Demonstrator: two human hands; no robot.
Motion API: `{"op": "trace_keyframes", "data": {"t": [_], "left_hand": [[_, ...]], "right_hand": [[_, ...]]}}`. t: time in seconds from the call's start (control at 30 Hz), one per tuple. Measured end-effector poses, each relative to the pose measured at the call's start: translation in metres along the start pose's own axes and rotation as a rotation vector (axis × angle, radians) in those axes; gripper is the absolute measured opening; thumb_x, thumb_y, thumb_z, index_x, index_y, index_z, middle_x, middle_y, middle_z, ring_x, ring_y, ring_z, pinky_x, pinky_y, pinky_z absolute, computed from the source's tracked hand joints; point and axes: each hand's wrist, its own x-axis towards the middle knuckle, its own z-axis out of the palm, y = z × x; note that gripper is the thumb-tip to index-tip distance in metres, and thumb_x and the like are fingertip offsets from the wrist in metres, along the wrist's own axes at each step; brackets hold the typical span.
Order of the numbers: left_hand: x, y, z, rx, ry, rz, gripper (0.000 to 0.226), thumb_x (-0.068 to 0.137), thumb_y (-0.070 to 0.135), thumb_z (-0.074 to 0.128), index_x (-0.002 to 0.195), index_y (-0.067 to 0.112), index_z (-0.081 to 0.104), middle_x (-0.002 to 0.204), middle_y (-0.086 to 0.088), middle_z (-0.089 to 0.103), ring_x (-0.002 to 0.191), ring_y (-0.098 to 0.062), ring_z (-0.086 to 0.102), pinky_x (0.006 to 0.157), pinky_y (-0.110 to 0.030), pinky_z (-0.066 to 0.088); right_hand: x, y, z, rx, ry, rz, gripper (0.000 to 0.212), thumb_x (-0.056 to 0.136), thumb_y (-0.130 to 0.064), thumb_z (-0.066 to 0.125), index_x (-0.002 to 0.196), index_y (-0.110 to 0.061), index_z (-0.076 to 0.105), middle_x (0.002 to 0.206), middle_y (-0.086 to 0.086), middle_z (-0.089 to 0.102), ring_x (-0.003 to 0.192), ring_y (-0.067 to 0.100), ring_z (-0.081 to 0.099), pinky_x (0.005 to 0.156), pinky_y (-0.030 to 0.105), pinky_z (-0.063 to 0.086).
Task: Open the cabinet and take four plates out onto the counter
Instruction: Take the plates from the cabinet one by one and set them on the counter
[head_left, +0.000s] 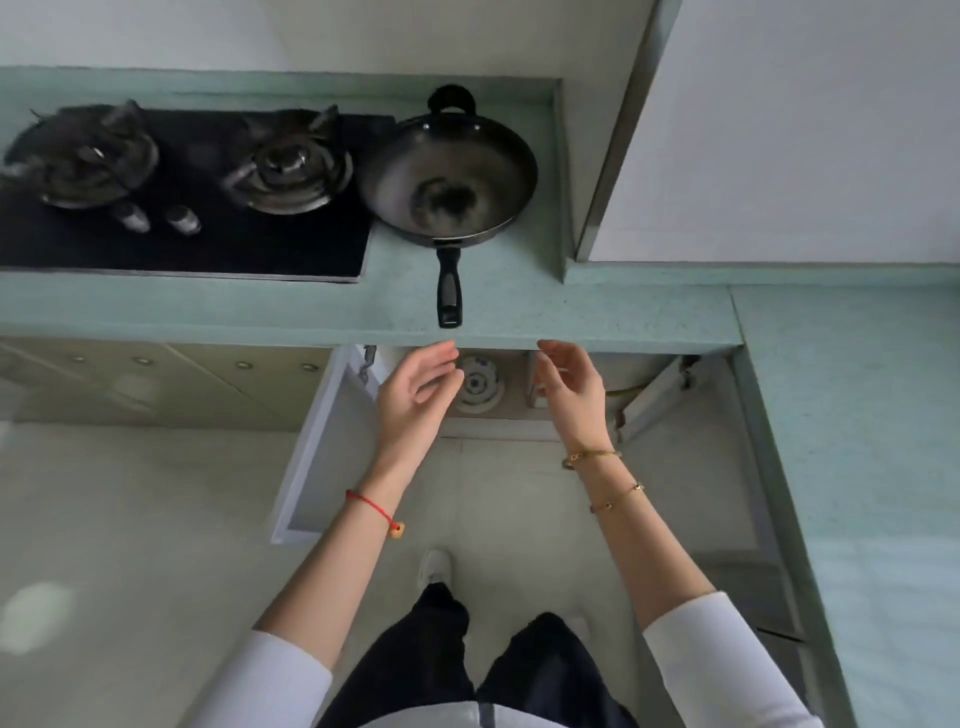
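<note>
The cabinet under the green counter (597, 312) stands with both doors swung out: the left door (322, 447) and the right door (654, 387). Inside, between my hands, a round white patterned plate (480, 384) shows on the shelf. My left hand (415, 395) is held in front of the opening with fingers spread and nothing in it. My right hand (569, 387) hovers at the opening's right side, fingers apart and empty. The rest of the cabinet's inside is hidden under the counter edge.
A black frying pan (449, 176) sits on the counter just above the cabinet, its handle (449, 291) reaching the front edge. A black two-burner gas hob (182, 182) lies to the left. The counter turns along the right side (857, 467). My feet stand on pale floor tiles.
</note>
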Motion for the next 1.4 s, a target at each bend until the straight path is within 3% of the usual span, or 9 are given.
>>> {"op": "trace_keyframes", "data": {"t": [0.23, 0.4, 0.57, 0.73, 0.87, 0.93, 1.07, 1.2, 1.4], "left_hand": [[0.018, -0.056, -0.06, 0.002, 0.003, -0.085, 0.034, 0.091, 0.01, 0.068, 0.125, 0.011, 0.064, 0.122, 0.001, 0.07, 0.113, -0.007, 0.065, 0.091, -0.014, 0.05], [0.037, -0.136, -0.068, -0.013, 0.029, -0.08, 0.034, 0.09, 0.011, 0.069, 0.123, 0.012, 0.065, 0.122, -0.001, 0.07, 0.115, -0.009, 0.064, 0.095, -0.019, 0.051], [0.076, -0.258, -0.058, -0.02, 0.055, -0.086, 0.033, 0.088, 0.022, 0.071, 0.121, 0.021, 0.067, 0.12, 0.008, 0.071, 0.114, -0.003, 0.064, 0.088, -0.01, 0.048], [0.134, -0.387, -0.041, 0.031, 0.08, -0.088, 0.032, 0.087, 0.027, 0.071, 0.119, 0.026, 0.069, 0.118, 0.011, 0.072, 0.113, -0.004, 0.065, 0.095, -0.019, 0.05], [0.191, -0.49, -0.023, 0.108, 0.106, -0.077, 0.033, 0.09, 0.022, 0.068, 0.122, 0.018, 0.068, 0.116, 0.005, 0.072, 0.1, 0.005, 0.065, 0.096, -0.022, 0.05], [0.218, -0.539, -0.014, 0.157, 0.114, -0.102, 0.033, 0.091, 0.018, 0.067, 0.124, 0.014, 0.066, 0.117, -0.003, 0.072, 0.103, -0.006, 0.066, 0.102, -0.031, 0.051], [0.266, -0.626, -0.007, 0.31, 0.1, -0.121, 0.039, 0.09, 0.013, 0.068, 0.128, 0.009, 0.063, 0.12, -0.008, 0.07, 0.107, -0.015, 0.063, 0.089, -0.005, 0.045], [0.31, -0.691, -0.004, 0.362, 0.106, -0.15, 0.043, 0.089, 0.017, 0.068, 0.131, 0.012, 0.061, 0.124, -0.006, 0.069, 0.112, -0.017, 0.062, 0.106, -0.033, 0.047], [0.363, -0.737, 0.009, 0.408, 0.078, -0.157, 0.05, 0.087, 0.021, 0.071, 0.134, 0.011, 0.058, 0.125, -0.008, 0.068, 0.106, -0.019, 0.064, 0.101, -0.036, 0.052]], "right_hand": [[0.011, 0.061, 0.067, -0.119, -0.028, 0.055, 0.014, 0.092, -0.019, 0.057, 0.104, -0.016, 0.063, 0.092, -0.008, 0.065, 0.089, 0.016, 0.064, 0.084, 0.043, 0.058], [0.039, 0.133, 0.094, -0.17, -0.028, 0.029, 0.013, 0.093, -0.017, 0.056, 0.104, -0.016, 0.063, 0.093, -0.005, 0.064, 0.088, 0.017, 0.063, 0.063, 0.018, 0.058], [0.096, 0.248, 0.123, -0.204, -0.036, 0.021, 0.018, 0.093, -0.02, 0.055, 0.109, -0.014, 0.062, 0.098, -0.001, 0.065, 0.091, 0.021, 0.064, 0.082, 0.038, 0.058], [0.166, 0.368, 0.149, -0.187, -0.007, 0.041, 0.023, 0.092, -0.021, 0.056, 0.112, -0.013, 0.063, 0.098, 0.003, 0.066, 0.095, 0.028, 0.065, 0.089, 0.044, 0.056], [0.229, 0.464, 0.171, -0.206, 0.017, 0.038, 0.025, 0.093, -0.02, 0.057, 0.116, -0.011, 0.062, 0.104, 0.008, 0.067, 0.099, 0.028, 0.065, 0.091, 0.046, 0.055], [0.259, 0.51, 0.178, -0.24, 0.019, 0.029, 0.026, 0.093, -0.021, 0.057, 0.117, -0.012, 0.061, 0.11, 0.01, 0.068, 0.098, 0.022, 0.063, 0.091, 0.038, 0.054], [0.315, 0.589, 0.189, -0.33, 0.019, -0.022, 0.027, 0.093, -0.021, 0.058, 0.116, -0.009, 0.062, 0.11, 0.01, 0.068, 0.093, 0.02, 0.061, 0.076, 0.021, 0.042], [0.367, 0.647, 0.199, -0.401, 0.018, -0.062, 0.028, 0.093, -0.021, 0.057, 0.118, -0.008, 0.062, 0.108, 0.01, 0.067, 0.083, 0.012, 0.053, 0.05, 0.004, 0.033], [0.415, 0.681, 0.21, -0.459, 0.01, -0.085, 0.029, 0.093, -0.017, 0.056, 0.118, -0.004, 0.061, 0.112, 0.015, 0.068, 0.091, 0.022, 0.061, 0.074, 0.022, 0.041]]}}
